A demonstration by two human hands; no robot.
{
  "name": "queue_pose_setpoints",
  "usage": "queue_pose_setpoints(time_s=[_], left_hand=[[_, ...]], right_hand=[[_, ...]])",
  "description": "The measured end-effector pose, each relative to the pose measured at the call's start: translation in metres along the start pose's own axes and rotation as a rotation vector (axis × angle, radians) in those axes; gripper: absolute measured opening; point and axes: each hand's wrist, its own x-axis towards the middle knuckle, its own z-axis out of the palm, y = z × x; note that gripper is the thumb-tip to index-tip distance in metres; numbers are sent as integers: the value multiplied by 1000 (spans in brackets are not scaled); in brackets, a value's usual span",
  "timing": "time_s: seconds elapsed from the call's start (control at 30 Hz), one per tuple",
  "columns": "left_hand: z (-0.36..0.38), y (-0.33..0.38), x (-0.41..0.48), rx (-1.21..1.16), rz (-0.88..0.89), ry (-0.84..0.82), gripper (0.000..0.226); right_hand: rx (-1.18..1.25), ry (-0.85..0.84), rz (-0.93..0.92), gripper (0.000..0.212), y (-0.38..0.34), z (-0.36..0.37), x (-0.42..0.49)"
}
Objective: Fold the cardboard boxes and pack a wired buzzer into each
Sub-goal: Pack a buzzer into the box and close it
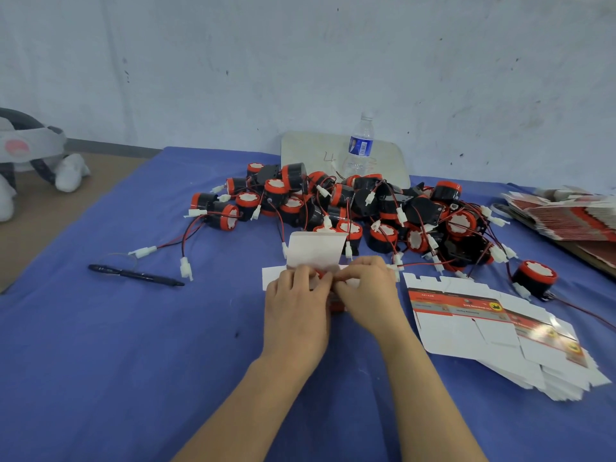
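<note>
Since the head view shows the cardboard box point(315, 250) with its lid flap upright and a side flap splayed out to the left, the main risk I see is closing it over something that is not fully inside. A hint of red shows between the fingertips and may be a wired buzzer seated in the mouth. If its lead or white plug sits across the edge, the flap would likely pinch it, crease, or spring open. A second hazard is the heap of buzzers point(350, 208) just behind the box. One of its red leads runs up beside the right hand point(366, 288) and could snag and drag neighbours along if the box is lifted away. The thin card could also buckle if squeezed unevenly. The box lies directly under both hands on the blue cloth point(116, 361), its lid flap rising beyond the knuckles. The left hand point(296, 295) has bent fingers gripping the box at its opening. The right hand meets it fingertip to fingertip, fingers curled and pinching at the same rim. Exactly what lies under the pads is hidden. The flat box blanks point(493, 328) lie near, to the right, and the pen point(133, 275) lies well to the left.
</note>
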Motion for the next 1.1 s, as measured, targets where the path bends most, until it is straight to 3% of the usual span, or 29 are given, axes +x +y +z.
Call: queue_pose_setpoints(time_s=[0.1,0.23,0.33,0.6,1.0,1.1], left_hand=[[1,1,0,38,21,-27,41],[-1,3,1,57,47,-39,40],[0,4,1,67,68,-50,39],[-2,-1,0,0,98,-33,41],[-7,-6,2,-188,58,84,23],[-6,-10,2,-91,-69,170,49]], right_hand=[[119,-18,23,19,3,-3,0],[454,181,86,27,5,-11,0],[591,262,178,17,4,-13,-1],[291,41,-98,16,1,-4,-3],[311,-8,-96,14,3,3,-2],[344,-16,-78,14,3,5,-1]])
